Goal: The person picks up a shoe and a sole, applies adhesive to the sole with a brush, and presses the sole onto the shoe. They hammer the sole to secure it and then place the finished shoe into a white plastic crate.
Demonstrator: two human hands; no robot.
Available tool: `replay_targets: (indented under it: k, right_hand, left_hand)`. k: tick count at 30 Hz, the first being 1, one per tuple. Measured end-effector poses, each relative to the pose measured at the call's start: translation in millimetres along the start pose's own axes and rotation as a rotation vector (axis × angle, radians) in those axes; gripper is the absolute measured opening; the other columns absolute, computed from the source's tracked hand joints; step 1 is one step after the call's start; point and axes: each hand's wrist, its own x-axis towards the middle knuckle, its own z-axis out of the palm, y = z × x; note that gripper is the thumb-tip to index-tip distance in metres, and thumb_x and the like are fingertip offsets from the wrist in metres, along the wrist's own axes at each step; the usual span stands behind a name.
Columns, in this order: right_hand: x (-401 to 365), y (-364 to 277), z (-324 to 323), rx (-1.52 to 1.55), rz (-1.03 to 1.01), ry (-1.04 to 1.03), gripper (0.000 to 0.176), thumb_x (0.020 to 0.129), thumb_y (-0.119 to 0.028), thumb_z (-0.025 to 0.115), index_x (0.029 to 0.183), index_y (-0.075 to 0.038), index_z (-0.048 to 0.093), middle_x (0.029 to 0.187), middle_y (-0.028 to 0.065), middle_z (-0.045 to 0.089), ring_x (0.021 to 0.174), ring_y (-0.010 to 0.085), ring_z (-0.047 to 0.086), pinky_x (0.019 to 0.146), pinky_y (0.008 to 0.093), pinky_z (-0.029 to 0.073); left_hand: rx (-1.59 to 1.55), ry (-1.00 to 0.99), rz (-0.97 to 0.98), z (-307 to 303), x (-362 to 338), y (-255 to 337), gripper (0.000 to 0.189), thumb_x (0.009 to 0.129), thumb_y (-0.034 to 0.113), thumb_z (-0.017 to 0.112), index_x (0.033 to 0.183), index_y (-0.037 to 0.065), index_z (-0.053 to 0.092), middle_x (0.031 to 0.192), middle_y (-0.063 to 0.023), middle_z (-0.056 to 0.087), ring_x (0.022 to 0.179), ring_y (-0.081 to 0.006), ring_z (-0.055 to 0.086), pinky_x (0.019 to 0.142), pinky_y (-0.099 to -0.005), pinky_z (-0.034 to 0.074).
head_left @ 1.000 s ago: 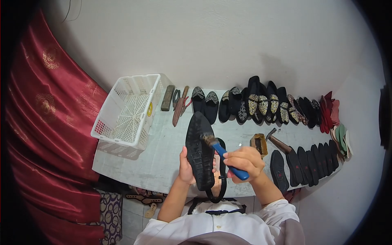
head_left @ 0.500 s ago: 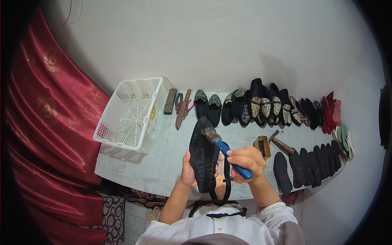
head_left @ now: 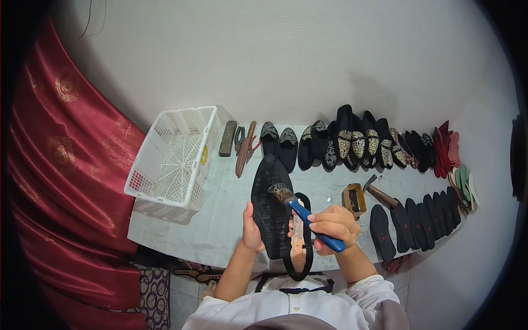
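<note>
In my left hand (head_left: 252, 234) is a black shoe sole (head_left: 269, 220), held upright with its ridged face toward me. Behind and to the right of it, partly covered, is a shoe upper (head_left: 300, 248) with a black rim and a tan inside; my left fingers show between the two. My right hand (head_left: 334, 228) grips the blue handle of a brush (head_left: 316, 223). The brush's worn bristles rest against the upper middle of the sole. Right of my right hand stands a small open box (head_left: 353, 201) with dark stuff inside.
A white plastic basket (head_left: 192, 192) stands at the left. Beside it lie a dark block (head_left: 227, 138), pliers (head_left: 240, 137) and a sheathed knife (head_left: 243, 157). Decorated black shoes (head_left: 344, 143) line the wall. A hammer (head_left: 381, 195) and several black soles (head_left: 380, 234) lie at the right.
The brush has moved down the sole and slightly left. The sole and upper have turned a little, so more of the tan inside shows.
</note>
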Motion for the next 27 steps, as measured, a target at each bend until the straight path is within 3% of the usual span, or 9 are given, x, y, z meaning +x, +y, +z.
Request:
replay_targets:
  k: [10, 13, 27]
  right_hand:
    - [0, 2, 7, 0.011, 0.011, 0.034, 0.019, 0.075, -0.016, 0.069, 0.088, -0.004, 0.063, 0.084, 0.0089, 0.065, 0.061, 0.0170, 0.063, 0.050, 0.0246, 0.047]
    - [2, 4, 9, 0.009, -0.005, 0.000, 0.023, 0.076, -0.022, 0.071, 0.088, -0.004, 0.063, 0.083, 0.0087, 0.065, 0.061, 0.0169, 0.063, 0.050, 0.0245, 0.047]
    - [-1, 8, 18, 0.009, 0.012, 0.028, 0.026, 0.077, -0.026, 0.070, 0.088, -0.004, 0.063, 0.083, 0.0090, 0.065, 0.060, 0.0170, 0.063, 0.049, 0.0238, 0.047]
  left_hand:
    - [0.012, 0.020, -0.004, -2, 1, 4, 0.082, 0.084, 0.069, 0.019, 0.118, -0.001, 0.046, 0.096, -0.0156, 0.059, 0.081, -0.0232, 0.059, 0.069, -0.0361, 0.051]
    - [0.002, 0.120, 0.003, 1, -1, 5, 0.082, 0.084, 0.069, 0.019, 0.118, 0.000, 0.047, 0.092, -0.0159, 0.060, 0.080, -0.0239, 0.060, 0.069, -0.0368, 0.051]
    - [-0.013, 0.065, 0.002, -10, -2, 8, 0.080, 0.085, 0.067, 0.019, 0.119, -0.001, 0.045, 0.104, -0.0173, 0.056, 0.082, -0.0239, 0.059, 0.069, -0.0384, 0.051]
